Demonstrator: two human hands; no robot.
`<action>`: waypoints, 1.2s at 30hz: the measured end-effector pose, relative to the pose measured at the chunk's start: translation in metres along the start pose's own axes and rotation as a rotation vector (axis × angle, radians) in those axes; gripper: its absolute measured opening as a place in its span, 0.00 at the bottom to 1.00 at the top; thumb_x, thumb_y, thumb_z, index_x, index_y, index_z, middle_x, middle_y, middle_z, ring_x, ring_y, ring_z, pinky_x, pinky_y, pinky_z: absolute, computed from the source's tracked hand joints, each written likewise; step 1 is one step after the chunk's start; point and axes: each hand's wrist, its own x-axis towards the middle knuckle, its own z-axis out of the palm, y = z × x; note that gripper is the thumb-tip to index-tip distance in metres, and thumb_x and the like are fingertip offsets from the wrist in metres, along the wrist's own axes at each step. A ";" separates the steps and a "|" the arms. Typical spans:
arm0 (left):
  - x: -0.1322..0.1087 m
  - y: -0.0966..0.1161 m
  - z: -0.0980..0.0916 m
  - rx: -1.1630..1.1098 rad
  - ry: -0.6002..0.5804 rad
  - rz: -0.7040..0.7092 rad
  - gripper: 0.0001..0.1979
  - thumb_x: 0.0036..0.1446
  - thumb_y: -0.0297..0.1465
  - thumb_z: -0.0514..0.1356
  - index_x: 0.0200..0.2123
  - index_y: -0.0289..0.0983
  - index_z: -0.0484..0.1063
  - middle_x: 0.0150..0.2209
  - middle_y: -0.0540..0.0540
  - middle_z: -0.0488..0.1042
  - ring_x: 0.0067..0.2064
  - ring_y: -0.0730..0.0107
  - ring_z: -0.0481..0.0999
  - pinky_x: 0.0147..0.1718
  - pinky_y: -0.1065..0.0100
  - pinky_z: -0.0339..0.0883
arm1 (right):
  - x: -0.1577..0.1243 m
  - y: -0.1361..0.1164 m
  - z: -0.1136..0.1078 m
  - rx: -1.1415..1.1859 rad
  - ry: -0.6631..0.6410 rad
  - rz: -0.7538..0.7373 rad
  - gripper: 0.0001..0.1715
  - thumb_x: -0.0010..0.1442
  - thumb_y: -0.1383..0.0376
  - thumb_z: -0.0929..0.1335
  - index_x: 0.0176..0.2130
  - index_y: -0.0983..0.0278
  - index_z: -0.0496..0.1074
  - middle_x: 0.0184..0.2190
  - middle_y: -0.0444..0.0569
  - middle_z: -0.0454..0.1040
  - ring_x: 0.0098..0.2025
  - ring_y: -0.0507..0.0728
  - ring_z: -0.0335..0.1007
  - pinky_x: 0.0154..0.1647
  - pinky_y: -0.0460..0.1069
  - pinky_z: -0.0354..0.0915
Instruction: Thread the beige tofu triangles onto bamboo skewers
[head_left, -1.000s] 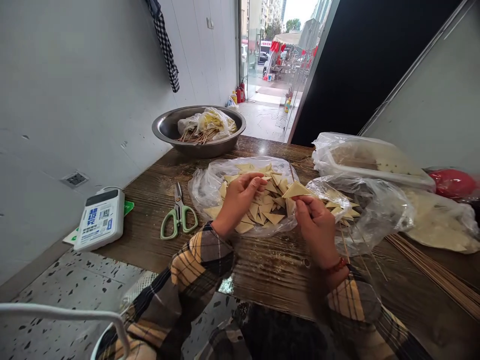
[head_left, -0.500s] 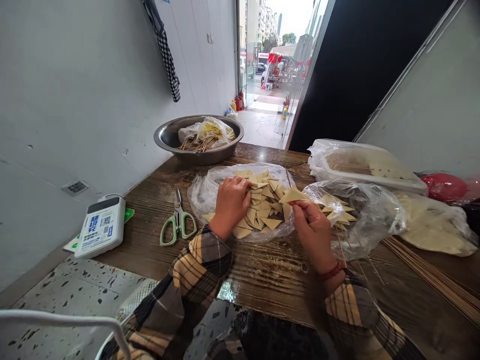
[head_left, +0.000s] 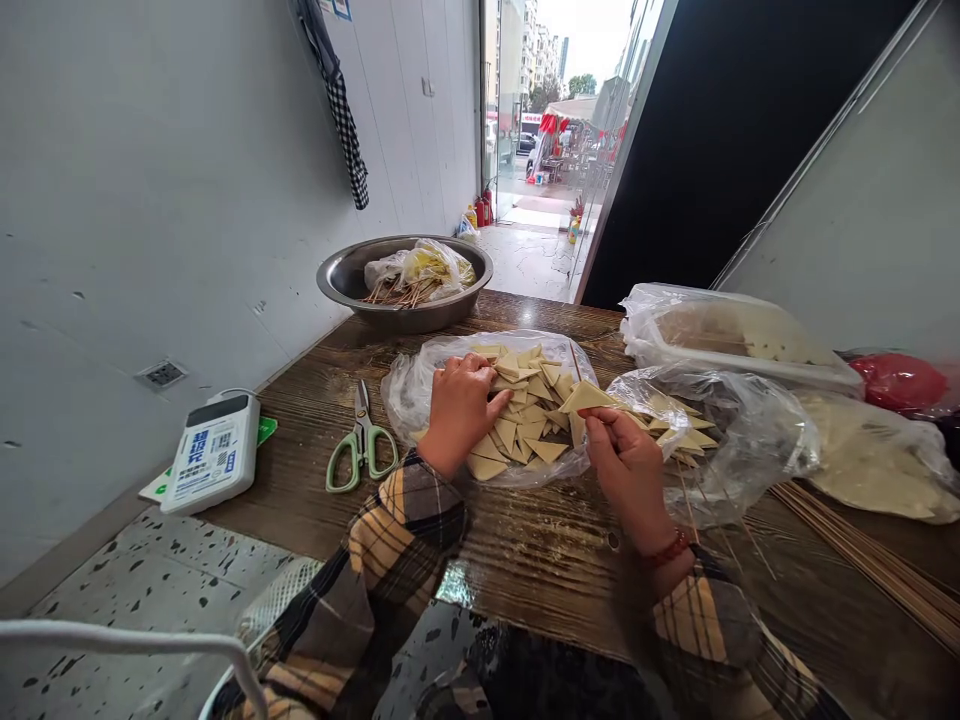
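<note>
My left hand [head_left: 461, 405] rests with curled fingers on a heap of pale triangular tofu-skin pieces [head_left: 529, 420] lying on a clear plastic bag [head_left: 409, 385]; whether it grips a piece is hidden. My right hand [head_left: 626, 465] is closed on a thin bamboo skewer [head_left: 576, 362] that carries a triangular piece [head_left: 589, 398], held just right of the heap. A second clear bag [head_left: 750, 430] beside my right hand holds skewered triangles [head_left: 686, 435].
Green-handled scissors [head_left: 361, 440] lie left of the heap. A steel bowl [head_left: 352, 275] with skewers stands at the back. A white device [head_left: 211, 452] sits at the left edge. Loose bamboo skewers [head_left: 862, 555] and bagged food [head_left: 877, 460] lie right.
My left hand dropped from picking at the top of the heap onto its left side. My right hand stays closed on the skewer and triangle, barely moved.
</note>
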 end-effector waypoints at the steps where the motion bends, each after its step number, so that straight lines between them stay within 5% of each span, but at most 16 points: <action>1: 0.001 -0.001 0.000 -0.004 -0.003 -0.002 0.14 0.57 0.39 0.59 0.41 0.36 0.75 0.49 0.38 0.72 0.49 0.51 0.65 0.43 0.54 0.57 | 0.000 0.000 0.000 -0.002 -0.002 0.003 0.17 0.61 0.56 0.64 0.40 0.64 0.75 0.25 0.45 0.74 0.26 0.53 0.68 0.26 0.46 0.61; 11: 0.001 0.000 0.007 -0.114 0.046 0.026 0.09 0.54 0.37 0.62 0.36 0.38 0.76 0.46 0.42 0.73 0.50 0.54 0.65 0.44 0.55 0.56 | 0.001 -0.001 0.001 -0.001 -0.014 0.010 0.17 0.62 0.57 0.63 0.40 0.65 0.75 0.26 0.45 0.75 0.27 0.53 0.68 0.28 0.47 0.62; 20: 0.000 0.008 0.008 -0.141 0.115 0.099 0.11 0.61 0.34 0.54 0.35 0.38 0.76 0.38 0.42 0.74 0.44 0.57 0.66 0.42 0.56 0.57 | 0.000 -0.001 0.002 -0.011 -0.009 -0.027 0.17 0.62 0.56 0.63 0.40 0.64 0.75 0.27 0.46 0.76 0.28 0.53 0.68 0.29 0.48 0.63; 24: 0.004 0.004 0.010 -0.589 0.165 -0.022 0.10 0.59 0.34 0.57 0.33 0.36 0.75 0.35 0.44 0.75 0.40 0.63 0.70 0.42 0.61 0.61 | -0.001 0.000 0.002 0.009 0.000 -0.021 0.18 0.61 0.56 0.63 0.40 0.64 0.75 0.27 0.46 0.76 0.28 0.54 0.69 0.28 0.47 0.64; 29: 0.006 0.006 0.008 -1.310 -0.003 -0.262 0.08 0.54 0.34 0.60 0.31 0.34 0.70 0.25 0.50 0.71 0.26 0.75 0.68 0.25 0.72 0.60 | -0.003 -0.005 0.002 -0.006 -0.005 -0.026 0.17 0.62 0.56 0.63 0.40 0.64 0.76 0.28 0.47 0.77 0.28 0.54 0.70 0.30 0.48 0.66; 36: 0.005 0.011 0.002 -1.770 -0.066 -0.431 0.19 0.44 0.27 0.68 0.41 0.34 0.69 0.30 0.50 0.76 0.27 0.75 0.76 0.29 0.73 0.69 | -0.007 -0.011 0.001 -0.064 -0.055 -0.079 0.15 0.63 0.58 0.63 0.39 0.64 0.75 0.30 0.47 0.78 0.30 0.54 0.72 0.33 0.47 0.66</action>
